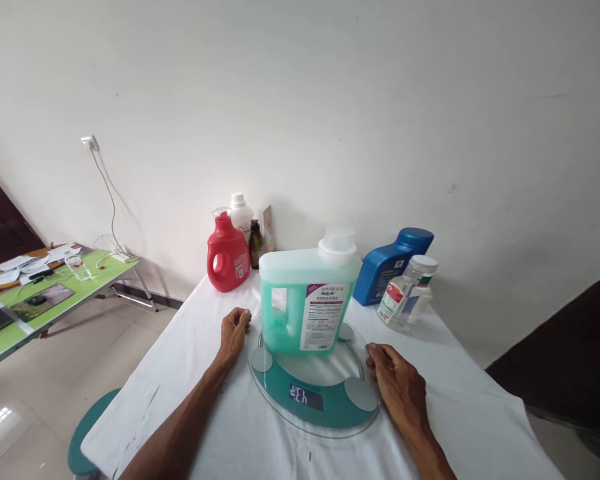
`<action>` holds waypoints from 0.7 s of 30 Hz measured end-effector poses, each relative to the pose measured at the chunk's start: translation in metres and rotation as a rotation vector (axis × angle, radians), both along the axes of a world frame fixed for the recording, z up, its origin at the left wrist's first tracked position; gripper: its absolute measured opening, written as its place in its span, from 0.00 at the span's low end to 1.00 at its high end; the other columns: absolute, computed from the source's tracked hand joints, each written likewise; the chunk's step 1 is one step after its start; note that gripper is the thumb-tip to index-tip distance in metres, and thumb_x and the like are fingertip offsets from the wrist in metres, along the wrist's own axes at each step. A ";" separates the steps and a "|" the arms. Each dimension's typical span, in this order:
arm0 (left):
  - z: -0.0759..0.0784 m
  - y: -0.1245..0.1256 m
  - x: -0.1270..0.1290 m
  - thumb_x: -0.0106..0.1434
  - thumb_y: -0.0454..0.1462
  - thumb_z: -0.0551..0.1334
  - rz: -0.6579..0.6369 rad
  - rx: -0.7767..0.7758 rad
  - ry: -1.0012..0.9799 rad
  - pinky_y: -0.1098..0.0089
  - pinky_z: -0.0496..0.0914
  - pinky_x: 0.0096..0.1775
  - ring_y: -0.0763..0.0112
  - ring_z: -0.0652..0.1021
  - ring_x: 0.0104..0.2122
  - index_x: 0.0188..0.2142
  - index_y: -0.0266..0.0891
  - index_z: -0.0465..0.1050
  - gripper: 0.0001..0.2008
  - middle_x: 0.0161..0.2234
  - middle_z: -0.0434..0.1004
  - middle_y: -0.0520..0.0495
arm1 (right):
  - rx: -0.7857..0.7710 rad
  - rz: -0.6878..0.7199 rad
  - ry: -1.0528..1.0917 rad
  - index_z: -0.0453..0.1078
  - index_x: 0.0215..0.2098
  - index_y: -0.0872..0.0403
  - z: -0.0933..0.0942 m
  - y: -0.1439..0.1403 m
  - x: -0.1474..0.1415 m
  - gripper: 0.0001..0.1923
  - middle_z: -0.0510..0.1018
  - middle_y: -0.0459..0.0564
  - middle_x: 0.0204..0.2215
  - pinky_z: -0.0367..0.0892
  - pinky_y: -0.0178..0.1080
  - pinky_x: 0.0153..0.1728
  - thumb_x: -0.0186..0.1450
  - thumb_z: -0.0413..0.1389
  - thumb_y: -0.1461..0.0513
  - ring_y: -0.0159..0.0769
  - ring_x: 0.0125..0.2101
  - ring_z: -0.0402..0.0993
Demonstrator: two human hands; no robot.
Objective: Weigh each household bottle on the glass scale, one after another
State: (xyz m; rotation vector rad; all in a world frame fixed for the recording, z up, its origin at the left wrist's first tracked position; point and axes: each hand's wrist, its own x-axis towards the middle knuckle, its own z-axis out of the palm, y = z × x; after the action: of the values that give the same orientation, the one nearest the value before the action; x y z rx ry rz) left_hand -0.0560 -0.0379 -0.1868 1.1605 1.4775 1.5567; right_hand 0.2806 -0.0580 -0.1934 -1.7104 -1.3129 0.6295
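Note:
A large translucent jug of green liquid (280, 327) with a white cap stands upright on a round glass weighing scale (320, 405). The scale's lit display (306, 397) faces me, its digits appearing inverted. On the white cloth beside the scale's left edge rests my left hand (234, 333), fingers curled in with nothing visible in them. My right hand (397, 380) lies at the scale's right edge, its fingers also curled and seemingly holding nothing. Neither hand touches the jug.
Against the wall stand a red detergent bottle (229, 257), a white bottle (241, 215) and a dark pump bottle (255, 247). A blue jug (387, 267) and a clear jar (405, 300) are at right. Left are a green table (87, 277) and a stool (93, 430).

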 end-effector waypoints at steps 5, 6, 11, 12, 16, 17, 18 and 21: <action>0.005 -0.002 0.001 0.60 0.56 0.65 0.002 -0.013 0.033 0.66 0.67 0.34 0.69 0.71 0.27 0.28 0.40 0.72 0.22 0.24 0.70 0.51 | -0.024 -0.009 0.003 0.70 0.26 0.46 0.002 0.000 -0.002 0.26 0.82 0.51 0.25 0.67 0.44 0.31 0.59 0.47 0.36 0.43 0.24 0.77; 0.006 -0.003 0.001 0.60 0.56 0.64 0.003 -0.017 0.040 0.66 0.67 0.34 0.69 0.71 0.27 0.28 0.40 0.72 0.21 0.25 0.70 0.51 | -0.029 -0.012 0.004 0.69 0.26 0.46 0.003 0.000 -0.003 0.26 0.82 0.51 0.25 0.67 0.44 0.32 0.59 0.47 0.37 0.43 0.24 0.77; 0.009 -0.003 0.002 0.60 0.54 0.64 -0.001 -0.023 0.049 0.67 0.67 0.34 0.70 0.71 0.26 0.28 0.40 0.72 0.20 0.25 0.70 0.52 | -0.047 -0.010 0.017 0.69 0.27 0.46 0.004 -0.001 -0.005 0.25 0.81 0.50 0.25 0.67 0.44 0.34 0.60 0.48 0.38 0.43 0.25 0.77; 0.009 -0.003 0.002 0.60 0.54 0.64 -0.002 -0.021 0.048 0.67 0.67 0.34 0.70 0.71 0.26 0.28 0.40 0.72 0.20 0.24 0.70 0.52 | -0.042 -0.010 0.017 0.69 0.27 0.46 0.004 -0.001 -0.005 0.24 0.81 0.50 0.24 0.67 0.44 0.34 0.61 0.48 0.38 0.43 0.25 0.77; 0.009 -0.002 0.001 0.60 0.54 0.65 -0.009 -0.015 0.056 0.67 0.67 0.34 0.70 0.71 0.26 0.27 0.40 0.72 0.19 0.24 0.70 0.52 | -0.030 -0.016 0.013 0.70 0.27 0.47 0.002 0.000 -0.004 0.24 0.82 0.51 0.25 0.67 0.44 0.34 0.60 0.48 0.39 0.44 0.26 0.77; 0.009 -0.002 0.001 0.60 0.54 0.65 -0.008 -0.014 0.061 0.67 0.67 0.34 0.70 0.71 0.26 0.27 0.40 0.72 0.19 0.24 0.70 0.52 | -0.031 -0.017 0.015 0.70 0.27 0.47 0.002 0.000 -0.004 0.24 0.82 0.51 0.25 0.67 0.44 0.34 0.61 0.48 0.39 0.44 0.26 0.77; 0.009 -0.002 0.001 0.60 0.53 0.65 -0.008 -0.013 0.066 0.67 0.67 0.34 0.70 0.71 0.26 0.27 0.40 0.72 0.19 0.24 0.70 0.52 | -0.033 -0.018 0.017 0.70 0.27 0.47 0.002 0.000 -0.004 0.24 0.82 0.51 0.25 0.67 0.44 0.34 0.60 0.48 0.39 0.44 0.26 0.77; 0.009 -0.002 0.000 0.61 0.53 0.64 -0.010 -0.007 0.080 0.67 0.68 0.34 0.70 0.71 0.26 0.27 0.40 0.72 0.19 0.25 0.71 0.52 | -0.037 -0.017 0.017 0.70 0.28 0.47 0.003 0.000 -0.005 0.23 0.82 0.51 0.26 0.67 0.44 0.35 0.61 0.48 0.40 0.44 0.26 0.78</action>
State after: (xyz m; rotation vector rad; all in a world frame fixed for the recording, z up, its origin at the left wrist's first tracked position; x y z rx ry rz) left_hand -0.0561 -0.0401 -0.1781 1.2367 1.5254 1.5130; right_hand 0.2754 -0.0583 -0.1903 -1.7404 -1.2807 0.6614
